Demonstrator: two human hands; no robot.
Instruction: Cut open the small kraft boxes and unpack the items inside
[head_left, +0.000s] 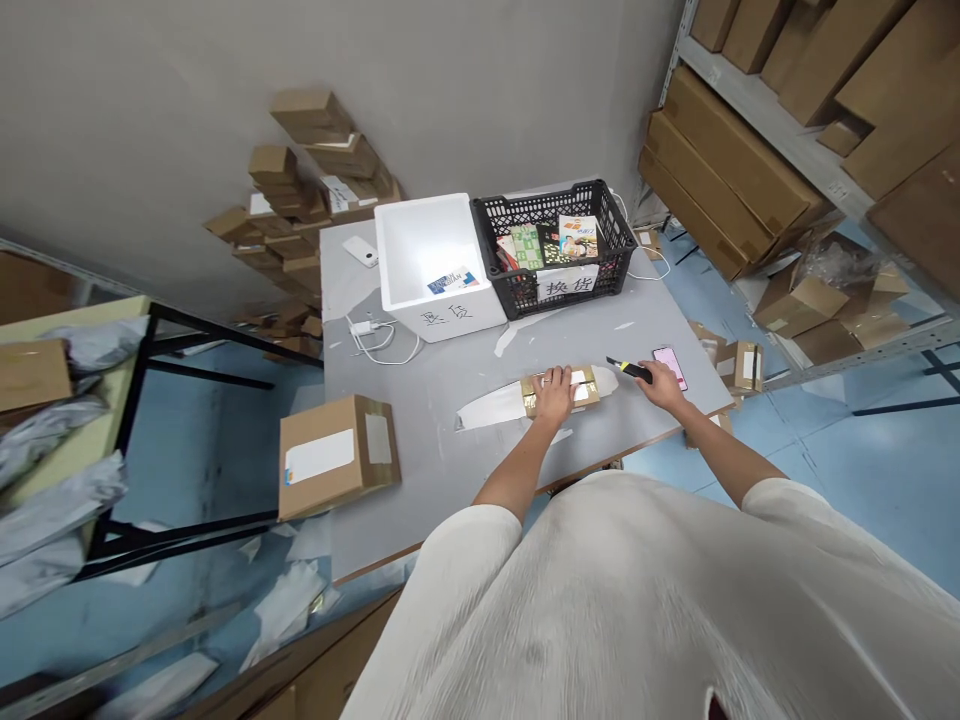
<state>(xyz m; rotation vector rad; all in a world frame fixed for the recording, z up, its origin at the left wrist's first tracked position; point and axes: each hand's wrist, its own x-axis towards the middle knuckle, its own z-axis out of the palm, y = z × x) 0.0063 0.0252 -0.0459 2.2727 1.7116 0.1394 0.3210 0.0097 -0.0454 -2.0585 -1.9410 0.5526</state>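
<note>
My left hand (553, 394) rests on a small cardboard box (587, 388) bound with shiny tape, its fingers spread over the top. The box lies on a flattened white wrapper (493, 407) that sticks out on both sides of it. In my right hand (661, 384) is a black and yellow utility knife (636, 371), blade showing and pointing left, just above the wrapper's right end. A phone with a lit pink screen (670, 367) lies beside my right hand. All of this is on the grey table (435, 480).
Behind the work stand a white foam box (420, 235) and a black plastic crate (525, 290) holding colourful packets. A larger cardboard box (337, 455) sits at the table's left edge. White cables (386, 345) lie nearby. Shelves with cartons (712, 165) stand to the right.
</note>
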